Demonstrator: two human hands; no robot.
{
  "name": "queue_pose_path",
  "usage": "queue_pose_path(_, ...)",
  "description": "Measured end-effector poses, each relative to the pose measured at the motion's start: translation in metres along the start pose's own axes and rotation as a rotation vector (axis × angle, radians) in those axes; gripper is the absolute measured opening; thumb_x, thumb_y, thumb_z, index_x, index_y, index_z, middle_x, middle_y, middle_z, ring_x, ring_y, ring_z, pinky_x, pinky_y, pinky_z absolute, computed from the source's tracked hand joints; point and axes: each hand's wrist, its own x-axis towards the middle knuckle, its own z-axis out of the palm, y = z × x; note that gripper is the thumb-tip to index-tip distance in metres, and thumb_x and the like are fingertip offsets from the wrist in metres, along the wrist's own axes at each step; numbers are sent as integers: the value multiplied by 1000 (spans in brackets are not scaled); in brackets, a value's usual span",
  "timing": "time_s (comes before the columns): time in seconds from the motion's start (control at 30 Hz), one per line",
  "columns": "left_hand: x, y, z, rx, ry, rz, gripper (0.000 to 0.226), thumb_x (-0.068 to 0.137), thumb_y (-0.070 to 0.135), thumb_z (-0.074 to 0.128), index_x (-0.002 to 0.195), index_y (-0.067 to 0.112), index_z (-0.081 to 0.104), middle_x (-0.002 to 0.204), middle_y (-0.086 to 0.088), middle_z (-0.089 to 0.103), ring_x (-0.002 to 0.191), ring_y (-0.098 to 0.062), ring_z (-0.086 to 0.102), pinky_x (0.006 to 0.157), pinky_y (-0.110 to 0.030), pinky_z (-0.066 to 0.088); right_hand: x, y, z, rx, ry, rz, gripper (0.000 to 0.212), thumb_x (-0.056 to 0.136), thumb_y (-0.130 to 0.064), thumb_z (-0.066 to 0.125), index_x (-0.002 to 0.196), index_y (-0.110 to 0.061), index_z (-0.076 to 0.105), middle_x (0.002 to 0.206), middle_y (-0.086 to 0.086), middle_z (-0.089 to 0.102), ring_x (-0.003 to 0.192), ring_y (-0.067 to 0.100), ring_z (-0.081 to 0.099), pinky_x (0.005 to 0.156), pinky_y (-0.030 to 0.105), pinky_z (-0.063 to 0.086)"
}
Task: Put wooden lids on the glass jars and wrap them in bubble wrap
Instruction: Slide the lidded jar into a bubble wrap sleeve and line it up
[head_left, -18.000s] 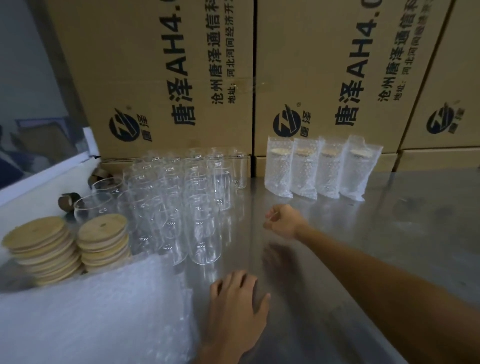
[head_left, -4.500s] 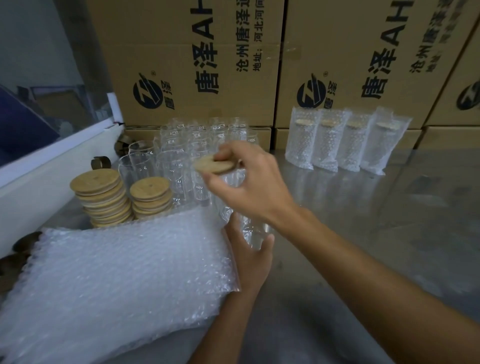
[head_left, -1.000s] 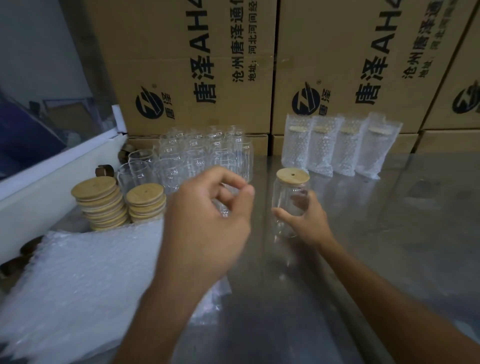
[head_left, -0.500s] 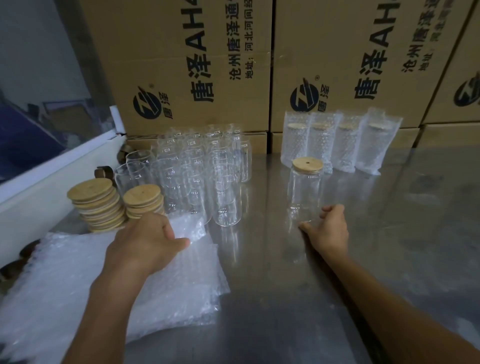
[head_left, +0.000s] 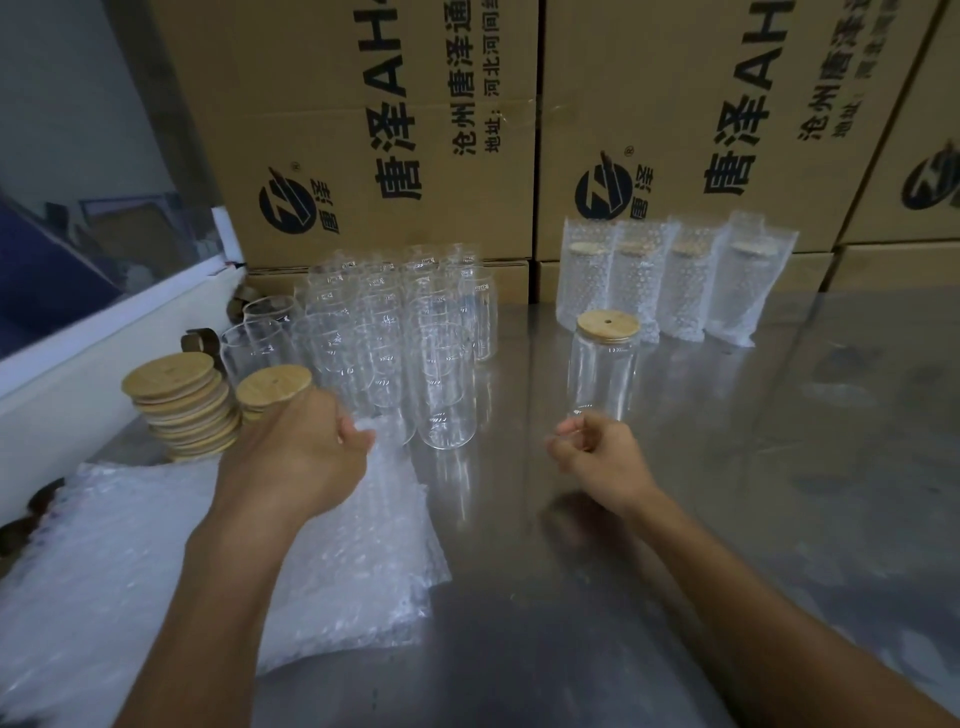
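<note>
On the steel table (head_left: 779, 493), capped jar (head_left: 602, 371): upright, lid on, set apart for wrapping.
Your left hand (head_left: 298, 454): fingers pinch the top bubble wrap (head_left: 363, 545) sheet's edge, likely to peel it.
Your right hand (head_left: 602, 460): loosely curled, holding nothing, just before the jar.

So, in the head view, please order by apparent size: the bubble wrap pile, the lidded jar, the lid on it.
1. bubble wrap pile, largest, though nearest the camera
2. lidded jar
3. lid
</note>
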Motion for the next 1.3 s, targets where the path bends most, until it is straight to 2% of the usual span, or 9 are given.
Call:
queue_pose_path(0.13, 1, -2, 8, 175, -265, -99, 53, 78, 62, 73, 72, 11, 59, 77, -10, 64, 82, -27, 66, 74, -33, 52, -13, -31, 8, 162, -149, -36, 14, 91, -5, 72, 82, -12, 64, 77, 12, 61, 72, 22, 56, 74, 31, 48)
queue_pose_path(0.23, 1, -6, 11, 174, -248, -93, 32, 86, 45, 71, 77, 15, 63, 82, -3, 68, 82, -22, 65, 81, -39, 56, -21, -44, 10, 212, -202, -39, 7, 92, -4, 70, 89, -6, 65, 77, 12, 61, 67, 17, 56, 68, 21, 48)
queue_pose_path(0.47, -3, -2, 3, 78, -121, -64, 31, 91, 27, 60, 64, 12, 59, 74, -9, 69, 78, -29, 68, 75, -42, 55, -32, -59, 19, 240, -361, 18, 13, 93, -1, 69, 84, -11, 68, 75, 2, 68, 62, 5, 62, 64, 13, 51)
queue_pose_path(0.57, -8, 11, -3, -52, 41, -3, 26, 89, 22, 59, 68, 7, 65, 69, -10, 67, 73, -28, 65, 71, -41, 54, -40, -71, 20, 250, -503, 48, 5, 96, -20, 69, 96, -17, 72, 85, -2, 77, 73, 5, 69, 80, 22, 53)
queue_pose_path(0.67, -14, 37, -9, -202, 173, 131, 24, 88, 22, 62, 65, 19, 64, 66, 7, 65, 73, -20, 63, 69, -33, 47, -48, -86, 20, 337, -613, 46, 29, 97, -44, 63, 110, -19, 72, 98, 0, 78, 86, 15, 73, 92, 34, 53)
queue_pose_path(0.87, -17, 83, 20, -648, 17, 251, 28, 89, 12, 55, 73, 28, 72, 66, 6, 71, 67, -19, 69, 65, -36, 57, -48, -100, 7, 458, -479, -105, 44, 102, -37, 55, 120, 1, 69, 103, 16, 76, 99, 30, 72, 100, 45, 51)
queue_pose_path(1.07, -1, 99, 86, -865, -116, 93, 40, 94, 13, 59, 133, 15, 61, 124, -2, 69, 112, -19, 66, 98, -42, 55, -28, -63, -4, 390, -370, 7, 34, 108, -20, 44, 117, -4, 72, 115, 18, 74, 111, 32, 69, 99, 39, 54)
queue_pose_path(1.2, 1, 100, 130, -921, -100, -47, 21, 83, 32, 77, 99, 23, 67, 89, 2, 76, 81, -17, 72, 80, -37, 60, -20, -38, -6, 564, -460, 217, 34, 104, -8, 42, 105, 0, 75, 105, 14, 77, 92, 21, 75, 70, 25, 59)
queue_pose_path(1.3, -3, 100, 149, -949, -82, -132, 30, 73, 43, 85, 79, 23, 63, 66, 9, 70, 59, 0, 65, 57, -15, 48, -14, -20, -3, 377, -377, 208, 22, 100, -5, 55, 103, 3, 76, 105, 20, 76, 100, 26, 74, 85, 34, 61)
